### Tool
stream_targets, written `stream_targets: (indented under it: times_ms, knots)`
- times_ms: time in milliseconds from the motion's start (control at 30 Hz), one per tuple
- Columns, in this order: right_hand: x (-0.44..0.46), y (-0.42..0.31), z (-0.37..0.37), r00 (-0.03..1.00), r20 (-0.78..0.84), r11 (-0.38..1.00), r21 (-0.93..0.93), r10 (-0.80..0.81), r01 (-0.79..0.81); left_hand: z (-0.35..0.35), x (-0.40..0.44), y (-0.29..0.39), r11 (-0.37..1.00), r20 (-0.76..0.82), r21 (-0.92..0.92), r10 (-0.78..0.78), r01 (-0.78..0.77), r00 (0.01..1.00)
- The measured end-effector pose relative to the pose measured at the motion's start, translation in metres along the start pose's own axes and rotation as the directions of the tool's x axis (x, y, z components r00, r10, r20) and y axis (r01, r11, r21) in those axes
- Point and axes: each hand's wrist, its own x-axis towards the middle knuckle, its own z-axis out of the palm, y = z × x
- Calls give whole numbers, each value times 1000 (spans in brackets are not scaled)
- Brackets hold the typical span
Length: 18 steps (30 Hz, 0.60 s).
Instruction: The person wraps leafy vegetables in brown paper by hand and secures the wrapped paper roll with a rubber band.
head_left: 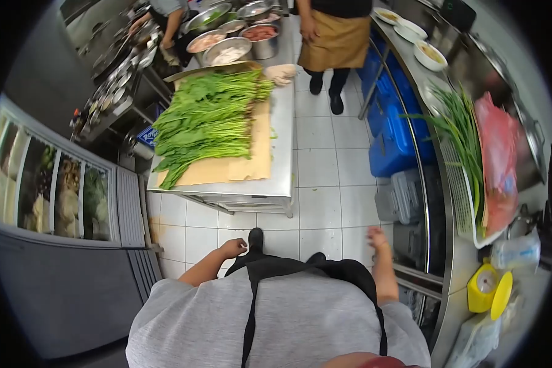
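Observation:
My left hand [233,248] hangs beside my body at the near end of the steel table, fingers loosely bent and apart, holding nothing that I can see. On the other side, my right hand [376,237] hangs by the steel shelving, also loose and without an object. Both are clear of any surface. A large pile of leafy green vegetables [211,116] lies on brown cardboard [242,168], stems pointing right. Under them is the steel table [276,186].
Metal bowls of meat [229,52] crowd the table's far end. A person in a brown apron [334,40] stands in the aisle; another works far left. At right, the counter carries a white basket [463,196] with spring onions and a yellow scale [486,283]. A glass-fronted fridge [55,184] flanks the left.

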Motion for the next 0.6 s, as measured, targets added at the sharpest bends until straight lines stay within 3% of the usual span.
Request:
stream_targets:
  times_ms: [33, 67, 133, 167, 233, 267, 367, 400, 467, 533, 600]
  knots:
    - [14, -17, -18, 989, -62, 989, -71, -137, 133, -2, -5, -21, 1000, -16, -10, -20, 20, 1000]
    - [28, -39, -35, 979, -105, 982, -102, -172, 162, -5, -7, -46, 999, -32, -16, -42, 41, 999]
    - [14, -88, -32, 896, -310, 946, -39, -317, 321, -13, -4, -101, 998, -35, 61, 2, 0, 999]
    - [2, -110, -16, 884, -319, 937, -40, -341, 347, -17, 0, -130, 999, -31, 27, 25, -25, 999]
    - [-36, -148, 32, 821, -406, 807, 266, -403, 527, -40, -3, -157, 1000, -108, -4, 15, -16, 994]
    - [-57, -166, 66, 820, -415, 815, 256, -393, 520, -52, -3, -167, 995, -145, -101, -24, 9, 989]
    - [-67, -185, 159, 775, -389, 759, 236, -498, 607, -88, -3, -195, 978, -240, -206, -92, 42, 966]
    - [-75, -196, 192, 780, -389, 777, 211, -491, 594, -88, 12, -224, 989, -294, -148, -26, -19, 955]
    - [-90, -219, 244, 752, -306, 749, 153, -584, 644, -108, 28, -250, 993, -146, -106, 28, -44, 989]
    - [-98, -238, 275, 733, -274, 731, 130, -622, 669, -126, 31, -253, 996, -154, -49, 72, -80, 985]
    - [-105, -251, 294, 678, -115, 686, -52, -726, 726, -145, 33, -247, 994, -136, -63, 77, -86, 988]
